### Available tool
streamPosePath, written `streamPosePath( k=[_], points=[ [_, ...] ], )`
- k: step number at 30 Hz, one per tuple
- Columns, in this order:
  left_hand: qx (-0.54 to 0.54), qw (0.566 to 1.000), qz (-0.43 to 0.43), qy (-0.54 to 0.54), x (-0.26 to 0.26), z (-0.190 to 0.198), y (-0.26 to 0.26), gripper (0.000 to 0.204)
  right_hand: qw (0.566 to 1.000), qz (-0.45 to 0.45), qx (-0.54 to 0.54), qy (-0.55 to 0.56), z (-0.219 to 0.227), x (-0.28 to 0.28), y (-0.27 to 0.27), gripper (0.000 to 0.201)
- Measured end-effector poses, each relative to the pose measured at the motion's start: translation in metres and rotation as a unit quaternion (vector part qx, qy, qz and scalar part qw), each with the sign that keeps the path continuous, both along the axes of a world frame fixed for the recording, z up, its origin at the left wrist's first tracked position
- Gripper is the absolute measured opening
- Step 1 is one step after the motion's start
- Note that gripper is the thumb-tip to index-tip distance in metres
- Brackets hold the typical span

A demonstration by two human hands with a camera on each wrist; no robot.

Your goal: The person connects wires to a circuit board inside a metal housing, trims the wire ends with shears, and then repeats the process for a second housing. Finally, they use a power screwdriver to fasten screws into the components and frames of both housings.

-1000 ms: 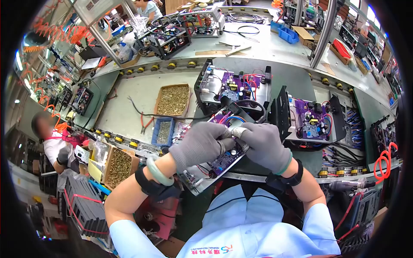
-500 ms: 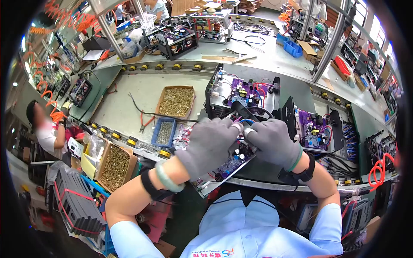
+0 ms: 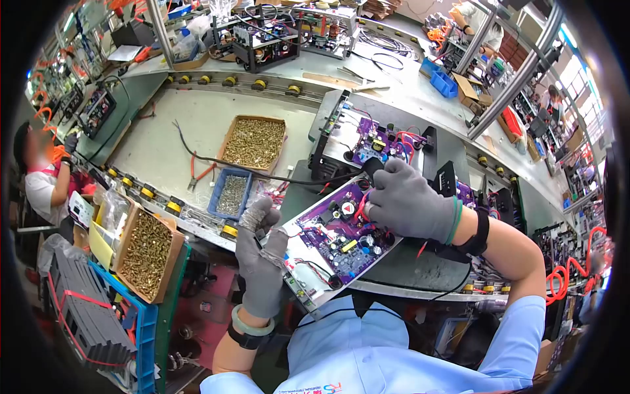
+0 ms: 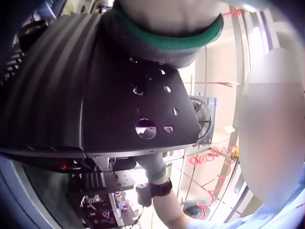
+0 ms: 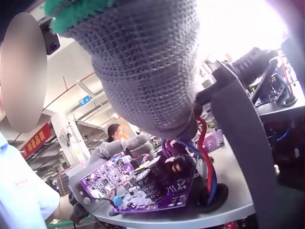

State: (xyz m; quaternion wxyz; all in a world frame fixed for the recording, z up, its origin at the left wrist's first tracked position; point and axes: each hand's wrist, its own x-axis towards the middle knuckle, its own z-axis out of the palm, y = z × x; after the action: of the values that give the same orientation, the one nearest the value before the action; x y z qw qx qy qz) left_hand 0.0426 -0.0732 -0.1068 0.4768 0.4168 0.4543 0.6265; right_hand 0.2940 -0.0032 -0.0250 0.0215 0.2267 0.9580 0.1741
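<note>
An open metal chassis (image 3: 314, 246) carrying a purple circuit board (image 3: 348, 230) lies tilted between my grey-gloved hands. My left hand (image 3: 261, 272) holds its near-left end, thumb at the edge beside the small connector board. In the left wrist view, a black vented panel (image 4: 114, 100) hides most of that hand's fingers. At the chassis's far end, my right hand (image 3: 410, 205) grips with curled fingers beside the black end panel (image 5: 240, 138). Red and blue wires (image 5: 208, 157) drop under that hand into a dark round grommet. A black cord (image 3: 262, 163) trails left from this end.
Behind stands another chassis (image 3: 338, 134), with one more (image 3: 453, 180) to the right. A cardboard box of brass-coloured parts (image 3: 226, 146) and a blue bin of small screws (image 3: 213, 197) sit left. Red-handled pliers (image 3: 193, 172) lie nearby. Roller rails (image 3: 259, 84) border the bench.
My hands were together at the wires over the board. The left has moved left and down to the chassis's near end; the right stays at the far end, and the board is uncovered.
</note>
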Motion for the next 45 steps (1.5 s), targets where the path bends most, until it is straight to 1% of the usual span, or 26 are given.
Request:
streamPosePath(
  k=[1, 2, 3, 5, 6, 7, 9, 10, 12, 13, 15, 19, 21, 22, 24, 29, 31, 32, 34, 41, 43, 45],
  points=[
    [-0.002, 0.999, 0.003, 0.038, -0.002, -0.002, 0.000, 0.047, 1.000, -0.003, 0.006, 0.006, -0.001, -0.001, 0.000, 0.004],
    [0.016, 0.999, 0.000, 0.050, -0.003, -0.008, 0.003, 0.047, 1.000, -0.003, 0.002, 0.019, -0.002, 0.000, 0.002, 0.005],
    [0.022, 0.999, 0.002, 0.047, -0.005, -0.011, 0.005, 0.047, 1.000, -0.001, 0.008, 0.016, -0.002, -0.001, 0.002, 0.005],
    [0.042, 0.998, 0.001, 0.056, -0.004, -0.014, 0.005, 0.047, 0.999, -0.029, 0.006, -0.015, -0.003, -0.003, -0.002, 0.005],
    [0.048, 0.996, -0.004, 0.068, -0.005, -0.012, 0.005, 0.048, 1.000, -0.015, 0.022, 0.002, -0.009, 0.002, 0.000, 0.013],
    [0.047, 0.997, -0.009, 0.065, -0.005, -0.013, 0.005, 0.048, 1.000, -0.020, 0.020, -0.001, -0.009, 0.003, -0.001, 0.013],
    [0.052, 0.997, -0.012, 0.048, -0.005, -0.015, 0.006, 0.049, 0.999, -0.033, 0.002, 0.038, -0.006, 0.004, -0.002, 0.014],
    [0.054, 0.997, -0.016, 0.044, -0.006, -0.014, 0.007, 0.049, 0.999, -0.038, 0.004, 0.035, -0.005, 0.004, -0.002, 0.014],
    [0.043, 0.998, -0.036, 0.041, -0.008, -0.013, 0.007, 0.050, 0.998, -0.021, 0.012, 0.052, -0.005, 0.002, -0.001, 0.008],
    [0.042, 0.998, -0.039, 0.041, -0.008, -0.011, 0.007, 0.050, 0.998, -0.024, 0.011, 0.051, -0.008, 0.001, -0.001, 0.008],
    [0.045, 0.998, -0.029, 0.027, -0.006, -0.010, 0.007, 0.051, 0.999, -0.015, 0.044, 0.021, -0.013, 0.001, -0.002, 0.008],
    [0.049, 0.998, -0.019, 0.030, -0.005, -0.015, 0.009, 0.052, 0.998, -0.013, 0.051, 0.021, -0.014, 0.001, -0.001, 0.011],
    [0.049, 0.998, -0.024, 0.029, -0.005, -0.013, 0.009, 0.053, 0.997, 0.005, 0.040, 0.064, -0.012, 0.004, 0.000, 0.012],
    [0.048, 0.998, -0.026, 0.027, -0.006, -0.013, 0.009, 0.053, 0.997, 0.003, 0.039, 0.062, -0.011, 0.005, 0.001, 0.012],
    [0.059, 0.996, -0.042, 0.044, -0.010, -0.015, 0.009, 0.054, 0.995, 0.002, 0.008, 0.099, -0.010, 0.007, 0.002, 0.013],
    [0.053, 0.997, -0.034, 0.047, -0.008, -0.014, 0.008, 0.054, 0.997, -0.006, 0.028, 0.078, -0.012, 0.008, 0.002, 0.013],
    [0.054, 0.997, -0.028, 0.048, -0.007, -0.015, 0.009, 0.054, 0.998, 0.005, -0.023, 0.059, -0.008, 0.008, 0.004, 0.016],
    [0.053, 0.997, -0.023, 0.042, -0.006, -0.016, 0.008, 0.055, 0.998, 0.004, -0.023, 0.060, -0.006, 0.008, 0.005, 0.016],
    [0.051, 0.998, -0.019, 0.036, -0.006, -0.017, 0.008, 0.056, 0.996, -0.005, -0.073, 0.040, -0.002, 0.006, 0.008, 0.019],
    [0.055, 0.997, -0.028, 0.047, -0.008, -0.021, 0.010, 0.065, 0.994, -0.010, -0.101, 0.042, -0.005, 0.013, 0.011, 0.028],
    [0.054, 0.997, -0.034, 0.051, -0.008, -0.023, 0.011, 0.068, 0.995, 0.005, -0.084, 0.050, -0.006, 0.014, 0.012, 0.031],
    [0.061, 0.997, -0.031, 0.029, -0.007, -0.023, 0.012, 0.073, 0.995, 0.008, -0.089, 0.043, -0.005, 0.011, 0.012, 0.029]
  ],
)
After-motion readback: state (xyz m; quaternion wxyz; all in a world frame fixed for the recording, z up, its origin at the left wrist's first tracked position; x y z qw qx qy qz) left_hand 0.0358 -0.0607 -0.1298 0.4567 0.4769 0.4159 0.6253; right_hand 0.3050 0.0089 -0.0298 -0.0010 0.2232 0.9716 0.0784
